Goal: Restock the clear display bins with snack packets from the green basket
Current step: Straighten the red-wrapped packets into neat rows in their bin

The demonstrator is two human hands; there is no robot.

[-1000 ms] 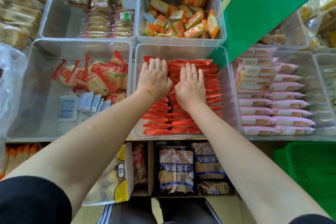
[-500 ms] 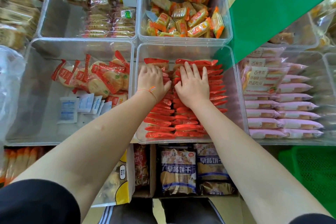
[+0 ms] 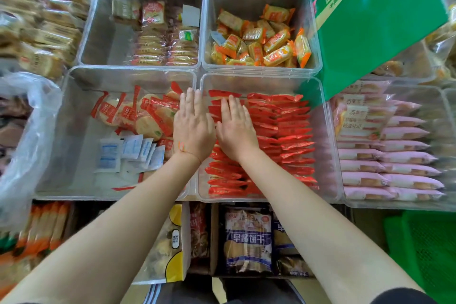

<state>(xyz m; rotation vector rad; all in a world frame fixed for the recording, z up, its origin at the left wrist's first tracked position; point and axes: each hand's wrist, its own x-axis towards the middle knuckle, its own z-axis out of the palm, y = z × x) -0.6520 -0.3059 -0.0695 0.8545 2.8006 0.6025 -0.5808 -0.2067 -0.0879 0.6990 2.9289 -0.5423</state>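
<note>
Fingers [image 3: 234, 108] of right hand [image 3: 235, 131] straight and together, flat on left column of red snack packets [image 3: 278, 131] in front-middle clear bin [image 3: 320, 131]; left hand [image 3: 193, 128] beside it, fingers straight, slightly spread, over shared rim with left bin [image 3: 74, 131], contact unclear. Nearest: bagged snacks [image 3: 248, 239] on lower shelf, green basket [image 3: 424, 252] at lower right. Left bin: round crackers in red wrappers [image 3: 145, 116], white sachets [image 3: 128, 153]. Right: pink packets [image 3: 394, 155]. Behind: orange packets [image 3: 261, 42], green sign [image 3: 375, 20]
</note>
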